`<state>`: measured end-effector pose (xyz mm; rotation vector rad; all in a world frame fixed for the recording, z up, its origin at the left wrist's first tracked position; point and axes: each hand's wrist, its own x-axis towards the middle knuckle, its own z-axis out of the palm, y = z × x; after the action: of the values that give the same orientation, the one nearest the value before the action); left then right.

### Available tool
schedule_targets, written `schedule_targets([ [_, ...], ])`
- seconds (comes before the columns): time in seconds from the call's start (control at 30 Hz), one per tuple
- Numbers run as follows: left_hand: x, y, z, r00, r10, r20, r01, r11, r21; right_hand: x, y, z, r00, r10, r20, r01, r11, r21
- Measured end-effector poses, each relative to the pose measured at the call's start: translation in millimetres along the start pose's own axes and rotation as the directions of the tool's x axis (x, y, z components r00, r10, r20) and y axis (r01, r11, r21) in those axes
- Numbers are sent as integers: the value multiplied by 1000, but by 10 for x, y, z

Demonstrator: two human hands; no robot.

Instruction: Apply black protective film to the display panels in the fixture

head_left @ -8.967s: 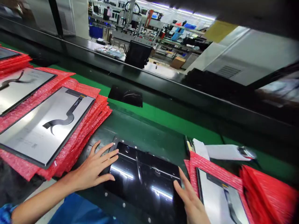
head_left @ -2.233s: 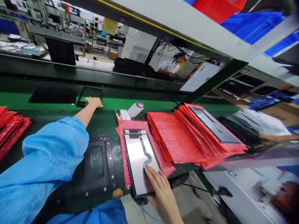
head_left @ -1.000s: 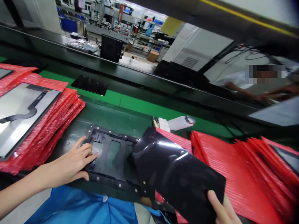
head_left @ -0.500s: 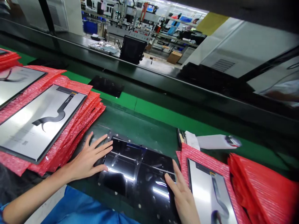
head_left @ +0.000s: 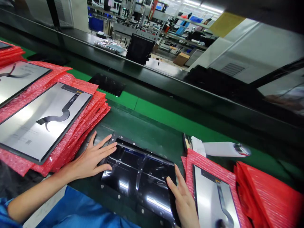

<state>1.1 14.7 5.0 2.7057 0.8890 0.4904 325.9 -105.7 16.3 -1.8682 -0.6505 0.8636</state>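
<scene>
A glossy black sheet (head_left: 140, 177) is laid over a dark frame (head_left: 130, 202). Its ends are touched by the left hand (head_left: 91, 161), fingers splayed, and the right hand (head_left: 185, 198) (whether pinching cannot be told).

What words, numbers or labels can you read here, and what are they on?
Nothing can be read for certain.
Big silver panel on the left: faint print, too small and pale to read.
Its square code: a blurred patch.
Its ribbon: tiny pale marks, too small to read.
Black sheet: shiny glare, no words I can make out.
</scene>
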Motion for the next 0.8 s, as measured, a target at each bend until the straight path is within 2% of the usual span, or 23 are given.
schedule_targets([
  [0.17, -1, 9, 11, 1000, -19, 2, 19, 999, -36, -35, -56, 30, 1000, -4, -2, 4, 1000, -7],
  [0.37, -27, 43, 24, 987, -160, 25, 162, 978, -128, -83, -66, 36, 998, -55, 11, 56, 997, -49],
  [0.6, -42, 22, 31, 997, -66, 45, 71, 990, -121, -177, -114, 54, 995, -101, 28, 103, 988, -117],
  [0.8, -30, 38, -62, 994, -4, 110, 14, 996, -92, -231, -162, 86, 995, -95, -43, 89, 987, -131],
])
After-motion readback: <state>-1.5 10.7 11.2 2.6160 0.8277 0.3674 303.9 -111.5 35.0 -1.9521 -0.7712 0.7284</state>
